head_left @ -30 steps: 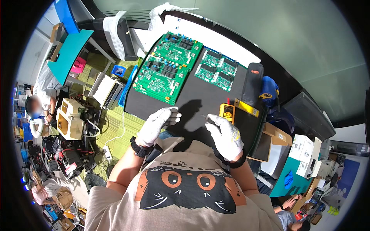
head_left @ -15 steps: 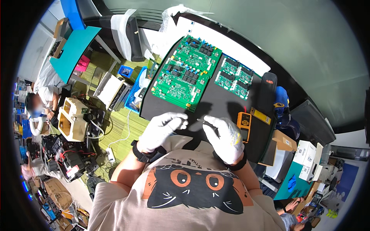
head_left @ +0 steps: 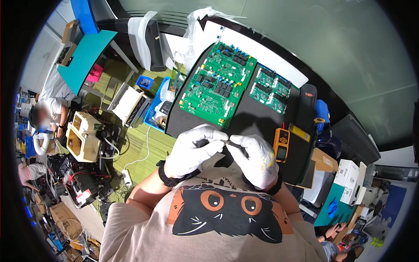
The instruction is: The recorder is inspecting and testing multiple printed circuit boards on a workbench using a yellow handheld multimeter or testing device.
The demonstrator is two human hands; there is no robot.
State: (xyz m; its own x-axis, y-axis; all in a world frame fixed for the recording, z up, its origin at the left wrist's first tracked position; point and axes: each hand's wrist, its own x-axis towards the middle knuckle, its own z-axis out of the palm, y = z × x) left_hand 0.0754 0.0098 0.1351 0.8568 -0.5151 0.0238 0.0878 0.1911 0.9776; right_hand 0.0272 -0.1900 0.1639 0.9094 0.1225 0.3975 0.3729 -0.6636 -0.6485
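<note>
Both my hands wear white gloves and meet at the fingertips over the near edge of the black mat. My left hand [head_left: 192, 150] is closed in a pinch against one end of a small dark piece [head_left: 227, 142]. From the other side, my right hand [head_left: 257, 159] pinches the same piece; yellow marks show on that glove. The piece is too small to name and partly covered by the fingertips. Beyond my hands lie large green circuit boards [head_left: 209, 98], with a group of smaller green circuit boards [head_left: 270, 89] to their right.
An orange handheld meter [head_left: 281, 144] lies right of my right hand, near a black case [head_left: 307, 105] and a yellow-labelled box [head_left: 300, 132]. A blue basket [head_left: 152, 109] stands off the table's left side. Cardboard boxes [head_left: 324, 160] stand at the right. Other people sit farther off.
My left hand has moved right and its fingertips now meet those of my right hand at the small dark piece. Before, the hands were apart, with the piece in my right fingers.
</note>
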